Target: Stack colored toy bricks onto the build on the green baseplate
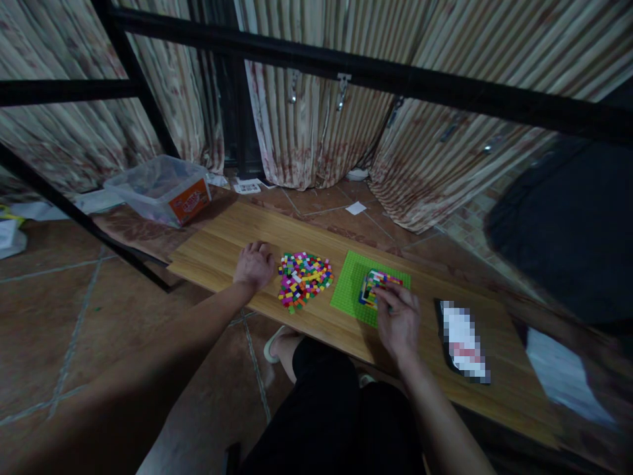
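Observation:
A green baseplate (349,290) lies on a long wooden board (222,251). On the plate stands a small build of coloured bricks (374,282). My right hand (398,320) rests on the plate's near right part, fingertips pinched against the build. A heap of loose coloured bricks (302,278) lies left of the plate. My left hand (254,264) lies on the board just left of the heap, fingers curled downward, nothing visible in it.
A clear plastic tub (161,188) with an orange label stands at the board's far left. A dark phone-like object (462,340) lies right of the plate. Black metal frame bars (346,69) and curtains stand behind. My knees are below the board.

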`<state>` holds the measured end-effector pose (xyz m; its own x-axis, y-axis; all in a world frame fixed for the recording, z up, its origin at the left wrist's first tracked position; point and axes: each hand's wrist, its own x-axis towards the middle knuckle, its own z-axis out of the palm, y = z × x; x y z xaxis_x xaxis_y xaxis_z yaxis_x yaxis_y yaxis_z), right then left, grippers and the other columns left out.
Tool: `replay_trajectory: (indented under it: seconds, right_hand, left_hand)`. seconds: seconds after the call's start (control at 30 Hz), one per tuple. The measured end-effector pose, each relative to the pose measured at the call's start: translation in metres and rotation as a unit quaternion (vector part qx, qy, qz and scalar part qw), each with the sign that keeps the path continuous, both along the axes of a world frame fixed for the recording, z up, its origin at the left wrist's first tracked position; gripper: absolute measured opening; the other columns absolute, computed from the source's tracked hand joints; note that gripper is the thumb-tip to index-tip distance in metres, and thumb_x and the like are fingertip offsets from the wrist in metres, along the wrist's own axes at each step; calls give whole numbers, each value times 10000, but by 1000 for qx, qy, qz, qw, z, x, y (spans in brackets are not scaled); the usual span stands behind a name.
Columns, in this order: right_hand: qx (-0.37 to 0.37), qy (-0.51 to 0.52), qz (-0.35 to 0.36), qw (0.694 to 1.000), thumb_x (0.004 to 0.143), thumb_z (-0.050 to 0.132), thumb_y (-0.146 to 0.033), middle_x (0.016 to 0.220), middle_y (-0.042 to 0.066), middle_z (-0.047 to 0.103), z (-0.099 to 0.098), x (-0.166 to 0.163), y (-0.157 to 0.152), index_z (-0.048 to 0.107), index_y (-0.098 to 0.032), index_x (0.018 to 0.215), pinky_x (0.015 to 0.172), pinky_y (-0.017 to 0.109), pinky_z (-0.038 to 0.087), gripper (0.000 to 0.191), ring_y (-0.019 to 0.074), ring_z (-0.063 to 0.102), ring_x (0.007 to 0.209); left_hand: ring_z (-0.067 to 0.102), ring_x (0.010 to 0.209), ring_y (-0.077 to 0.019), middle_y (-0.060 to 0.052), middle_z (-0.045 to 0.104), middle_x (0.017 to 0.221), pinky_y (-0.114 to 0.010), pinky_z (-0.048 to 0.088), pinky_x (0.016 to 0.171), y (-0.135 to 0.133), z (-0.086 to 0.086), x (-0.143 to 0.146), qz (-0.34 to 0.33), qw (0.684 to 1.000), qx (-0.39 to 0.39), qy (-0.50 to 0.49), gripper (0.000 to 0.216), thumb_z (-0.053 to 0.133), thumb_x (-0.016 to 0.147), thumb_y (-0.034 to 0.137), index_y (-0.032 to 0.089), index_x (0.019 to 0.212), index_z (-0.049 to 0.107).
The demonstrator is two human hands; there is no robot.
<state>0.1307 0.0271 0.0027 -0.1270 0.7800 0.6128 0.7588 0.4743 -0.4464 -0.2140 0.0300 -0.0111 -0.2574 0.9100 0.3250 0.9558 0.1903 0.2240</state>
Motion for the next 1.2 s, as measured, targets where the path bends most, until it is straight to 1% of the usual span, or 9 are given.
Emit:
replay_trajectory:
  seconds: [0.3,0.4,0.5,0.6,0.67,0.77,0.87,0.97,1.2]
  right_hand:
    - [-8,-1,-2,1000,893,503,-299,1027,87,686,-2,-1,0,767,-236,886,882,437,445,272,237,561,974]
    - [-18,25,11,999,887,500,-297,1053,89,677,2,0,0,764,-233,889,890,429,455,271,230,572,988]
    - [-27,59,-3,998,891,497,-312,1090,93,660,10,-1,-6,751,-223,955,919,424,457,276,226,579,1029]
    - [-24,77,-9,997,895,498,-325,1072,94,662,19,-8,-15,741,-215,963,937,420,455,276,226,588,1033]
    - [-35,70,16,997,897,493,-321,1049,84,672,25,-17,-23,736,-223,953,936,414,455,268,225,597,1018]
    - [-103,32,76,991,902,487,-315,1003,69,692,30,-40,-38,727,-234,954,898,392,461,258,220,610,959]
    - [-181,-20,153,971,894,491,-274,949,58,698,30,-69,-56,713,-229,968,858,366,461,238,217,612,912]
    - [-213,-66,191,956,889,506,-254,975,50,695,27,-97,-69,693,-226,987,874,361,445,212,219,608,929]
    - [-213,-153,146,954,849,605,-295,961,74,677,26,-136,-73,665,-214,954,821,350,435,144,245,590,940]
  left_hand:
    - [516,1146,-297,-141,607,1222,-439,405,985,-1,3,1,-5,1000,-8,-11,370,397,886,291,134,1155,597]
    - [513,1149,-297,-142,603,1226,-442,403,984,-1,4,2,-5,1000,-10,-16,366,404,880,284,135,1151,599]
    - [518,1138,-299,-137,606,1223,-441,403,980,-1,3,2,-3,1000,-8,-12,362,399,883,287,141,1143,603]
    - [517,1138,-298,-138,605,1222,-439,399,983,-1,3,2,-5,1000,-8,-12,356,405,885,290,142,1140,603]
    - [513,1143,-298,-140,603,1220,-442,399,984,-1,3,2,-6,1000,-10,-15,350,410,884,286,144,1141,601]
    - [514,1137,-296,-140,606,1201,-439,403,985,-2,4,3,-3,1000,-15,-12,340,409,890,283,144,1132,603]
    - [517,1132,-294,-140,606,1200,-433,404,989,-3,3,2,-1,1000,-19,-6,338,404,898,282,138,1130,602]
    - [517,1129,-296,-143,607,1196,-432,403,991,-2,2,2,-5,1000,-18,-5,338,397,900,279,128,1117,607]
    - [511,1137,-294,-134,603,1213,-443,399,986,-1,2,3,-2,1000,-16,-18,337,418,883,262,142,1136,605]
